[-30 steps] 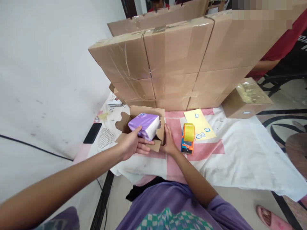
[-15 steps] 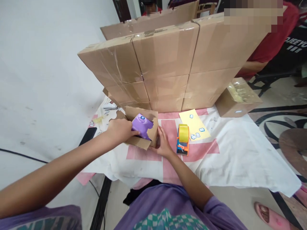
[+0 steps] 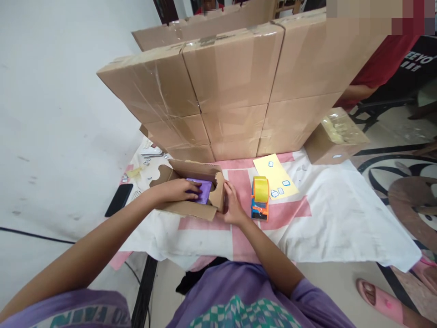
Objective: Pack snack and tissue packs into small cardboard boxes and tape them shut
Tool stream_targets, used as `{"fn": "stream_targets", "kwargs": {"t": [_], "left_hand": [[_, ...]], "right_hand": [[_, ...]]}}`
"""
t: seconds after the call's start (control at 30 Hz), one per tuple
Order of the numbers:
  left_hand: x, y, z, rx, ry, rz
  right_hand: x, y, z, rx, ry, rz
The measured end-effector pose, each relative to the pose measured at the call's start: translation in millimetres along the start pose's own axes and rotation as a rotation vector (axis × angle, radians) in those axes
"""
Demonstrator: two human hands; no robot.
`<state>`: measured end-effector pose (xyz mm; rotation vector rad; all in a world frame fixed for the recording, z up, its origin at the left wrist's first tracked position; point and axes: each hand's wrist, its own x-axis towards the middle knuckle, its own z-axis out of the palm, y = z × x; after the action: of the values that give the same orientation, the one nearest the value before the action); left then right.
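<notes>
Carton (image 3: 191,211), mouth upward, long axis sideways, left grip (image 3: 186,189) spread (on pack (image 3: 205,187)), right grip (image 3: 233,205) splayed

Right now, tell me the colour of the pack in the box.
The pack is purple where visible, seen in the head view.

I read white "EEYO" on the black surface (image 3: 409,73) at right; my left sleeve (image 3: 85,305) shows partly legible letters, "FA" among them.

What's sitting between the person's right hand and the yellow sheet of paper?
In the head view, a tape dispenser with a yellow roll sits between the right hand and the yellow sheet.
</notes>
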<state>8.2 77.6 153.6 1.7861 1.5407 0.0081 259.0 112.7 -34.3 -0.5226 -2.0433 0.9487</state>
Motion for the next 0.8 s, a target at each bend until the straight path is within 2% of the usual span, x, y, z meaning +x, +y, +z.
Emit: {"fn": "stream_targets", "kwargs": {"t": [0.07, 0.13, 0.23, 0.3, 0.33, 0.37, 0.43, 0.5, 0.53, 0.6, 0.7, 0.8], "left_hand": [[-13.4, -1.0, 1.8, 0.019, 0.109, -0.045], [-35.4, -3.9, 9.7, 0.035, 0.282, -0.070], [-75.0, -15.6, 36.2, 0.011, 0.703, -0.032], [-95.9, -27.0, 58.5, -0.096, 1.003, -0.009], [-102.6, -32.1, 68.9, -0.180, 1.075, 0.000], [-106.4, -35.8, 77.8, -0.268, 1.066, 0.014], [-106.1, -37.0, 90.3, -0.387, 0.870, 0.045], [-98.5, -30.1, 95.8, -0.386, 0.667, 0.042], [-93.6, -24.9, 96.8, -0.376, 0.626, 0.035], [-84.0, -14.8, 97.6, -0.406, 0.688, 0.000], [-71.8, -7.1, 99.4, -0.505, 0.940, -0.114], [-60.1, -7.8, 102.3, -0.470, 1.148, -0.160]], "right_hand": [[-1.4, -1.8, -7.6, 0.002, 0.004, -0.023], [-3.2, -7.2, -18.7, 0.006, 0.016, -0.040], [-3.8, -21.7, -36.0, -0.012, 0.001, -0.054], [-0.7, -33.1, -44.2, -0.037, -0.024, -0.042], [2.3, -38.4, -46.7, -0.045, -0.027, -0.027], [6.4, -43.1, -48.3, -0.048, -0.022, -0.004], [17.4, -49.8, -49.1, -0.025, 0.005, 0.045], [30.9, -52.7, -48.3, 0.044, 0.035, 0.061], [37.8, -53.1, -47.7, 0.090, 0.053, 0.063], [50.8, -52.1, -47.1, 0.173, 0.107, 0.079], [65.8, -48.7, -49.1, 0.188, 0.172, 0.143], [73.3, -44.6, -57.0, 0.111, 0.176, 0.147]]}}
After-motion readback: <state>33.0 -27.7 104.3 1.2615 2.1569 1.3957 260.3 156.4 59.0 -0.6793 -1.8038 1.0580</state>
